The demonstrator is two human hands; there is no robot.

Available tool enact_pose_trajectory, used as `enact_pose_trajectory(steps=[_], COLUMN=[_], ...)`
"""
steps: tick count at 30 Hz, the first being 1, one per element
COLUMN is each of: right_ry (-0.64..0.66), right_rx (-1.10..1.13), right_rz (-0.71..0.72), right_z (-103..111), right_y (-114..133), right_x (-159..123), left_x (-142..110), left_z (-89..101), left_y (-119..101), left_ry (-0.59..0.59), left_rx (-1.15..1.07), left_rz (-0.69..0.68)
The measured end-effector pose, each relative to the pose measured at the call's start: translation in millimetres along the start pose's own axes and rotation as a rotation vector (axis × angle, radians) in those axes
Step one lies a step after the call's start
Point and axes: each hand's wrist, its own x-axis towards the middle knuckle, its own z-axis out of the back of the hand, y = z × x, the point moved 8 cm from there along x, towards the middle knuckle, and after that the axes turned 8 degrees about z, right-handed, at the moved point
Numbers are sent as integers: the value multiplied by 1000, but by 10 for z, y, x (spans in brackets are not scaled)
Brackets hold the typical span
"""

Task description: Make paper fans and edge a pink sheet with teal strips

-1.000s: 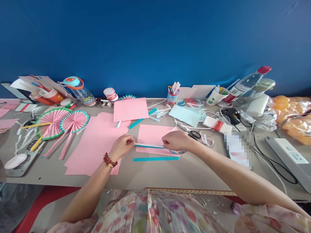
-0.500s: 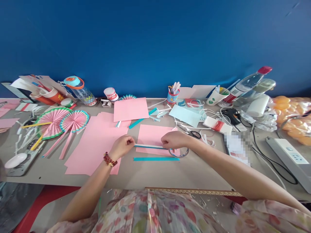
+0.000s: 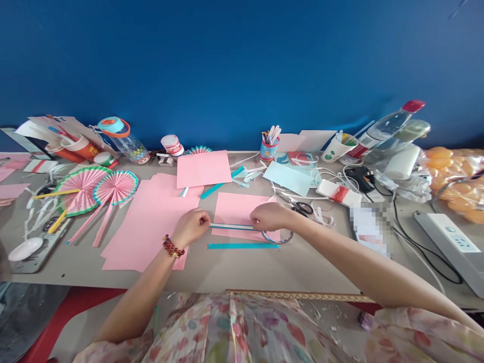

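Observation:
A narrow white-and-blue strip [image 3: 232,227] runs between my two hands, over a pink paper sheet [image 3: 242,204]. Its left end is pinched in my left hand [image 3: 192,225], whose wrist wears a red bead bracelet. My right hand [image 3: 269,218] is closed at the strip's other end, knuckles up, with a roll of tape [image 3: 286,238] just under it; the fingertips are partly hidden. Closer to me, a flat blue paper strip [image 3: 243,246] lies on the table. Scissors [image 3: 302,207] rest just beyond my right wrist.
Pink sheets [image 3: 147,222] and pleated paper fans [image 3: 115,187] lie on the left. Farther back stand a water bottle [image 3: 128,143], a pen holder [image 3: 269,151] and a paper cup [image 3: 336,150]. On the right are thread [image 3: 340,193], cables and a power strip [image 3: 456,242].
Both hands stay in nearly the same place, still holding the strip. The strip appears slightly turned, with more of its white face showing.

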Motion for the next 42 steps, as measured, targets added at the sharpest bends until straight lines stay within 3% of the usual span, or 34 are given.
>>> enact_pose_trajectory(steps=[17,31,42], right_ry=[12,27,65], right_rx=[-32,-34,-56], right_rz=[-16,-28,-28], right_z=[-17,-8,-60], right_y=[-7,2,-21], right_x=[16,-7,45], left_x=[-35,42,13], left_z=[-46,-34,-30], left_y=[-53,-35,-130], left_ry=[-47,35,30], left_rx=[130,151,259], left_rz=[-48,-12,-17])
